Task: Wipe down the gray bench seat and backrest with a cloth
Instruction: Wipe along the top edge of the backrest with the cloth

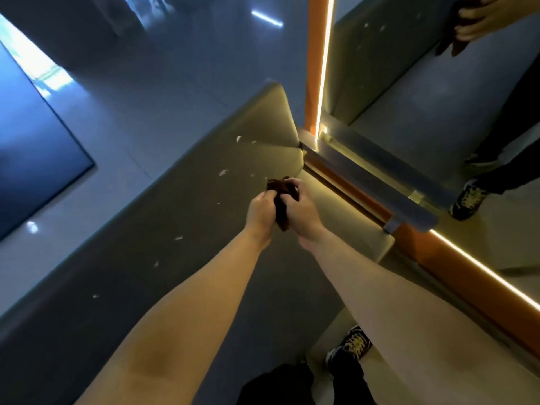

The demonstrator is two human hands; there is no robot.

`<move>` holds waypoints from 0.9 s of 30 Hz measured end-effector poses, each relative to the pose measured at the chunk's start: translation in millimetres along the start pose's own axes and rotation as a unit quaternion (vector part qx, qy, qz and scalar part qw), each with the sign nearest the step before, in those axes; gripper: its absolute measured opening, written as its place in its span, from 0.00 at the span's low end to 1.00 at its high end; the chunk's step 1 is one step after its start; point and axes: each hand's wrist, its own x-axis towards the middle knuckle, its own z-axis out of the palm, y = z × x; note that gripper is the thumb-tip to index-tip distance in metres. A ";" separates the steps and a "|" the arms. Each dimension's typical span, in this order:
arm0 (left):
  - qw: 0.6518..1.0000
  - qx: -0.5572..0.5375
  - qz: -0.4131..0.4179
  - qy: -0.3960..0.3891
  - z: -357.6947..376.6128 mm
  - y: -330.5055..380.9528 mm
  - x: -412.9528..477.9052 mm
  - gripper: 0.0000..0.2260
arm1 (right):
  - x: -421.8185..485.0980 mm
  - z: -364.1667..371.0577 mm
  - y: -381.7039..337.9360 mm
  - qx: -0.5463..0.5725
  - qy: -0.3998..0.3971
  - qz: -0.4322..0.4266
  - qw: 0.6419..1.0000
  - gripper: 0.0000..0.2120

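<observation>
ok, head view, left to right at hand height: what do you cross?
dark blue panel → gray bench → left hand → cloth → right hand → orange trim → mirrored shoe

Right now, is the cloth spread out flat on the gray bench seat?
No, the left hand and the right hand both grip the dark cloth, bunched up between them, not spread on the bench seat.

From my end I count one gray surface [190,226], one dark cloth [278,186], two grips (left grip [261,213], right grip [301,212]), roughly seven white scraps [223,172], and one shoe [349,343] down below.
</observation>
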 end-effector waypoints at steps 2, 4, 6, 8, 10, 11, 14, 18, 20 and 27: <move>1.000 0.014 0.007 0.015 -17.5 6.3 -0.3 0.14 | 0.4 18.1 -4.0 -0.015 -0.011 -0.010 1.000 0.15; 0.999 0.027 0.019 0.023 -27.6 14.2 1.5 0.14 | 2.4 29.9 -9.1 -0.014 -0.023 -0.020 0.999 0.15; 0.997 0.053 0.044 0.031 -32.5 23.8 3.9 0.15 | 7.1 37.2 -15.9 -0.004 -0.031 -0.023 0.999 0.16; 0.989 0.109 0.082 0.047 -35.5 33.8 9.7 0.15 | 18.6 41.4 -23.7 0.001 -0.026 -0.025 0.999 0.17; 0.979 0.159 0.113 0.062 -38.7 46.9 18.0 0.14 | 35.5 45.8 -31.8 0.003 -0.023 -0.034 0.999 0.17; 0.972 0.184 0.129 0.071 -40.7 54.1 24.5 0.14 | 46.6 48.2 -35.5 0.005 -0.020 -0.042 0.999 0.18; 0.942 0.270 0.175 0.090 -49.5 72.4 51.3 0.14 | 88.3 56.5 -40.1 0.030 0.021 -0.055 0.998 0.18; 0.903 0.363 0.214 0.082 -56.8 87.8 92.2 0.17 | 140.5 66.6 -34.0 0.036 0.061 -0.034 0.997 0.18; 0.871 0.415 0.244 0.101 -58.2 92.8 116.7 0.18 | 160.0 68.4 -30.0 0.024 0.053 -0.027 0.998 0.18; 0.798 0.534 0.253 0.117 -42.2 119.7 196.5 0.26 | 245.9 48.4 -57.6 0.028 0.117 -0.070 0.990 0.15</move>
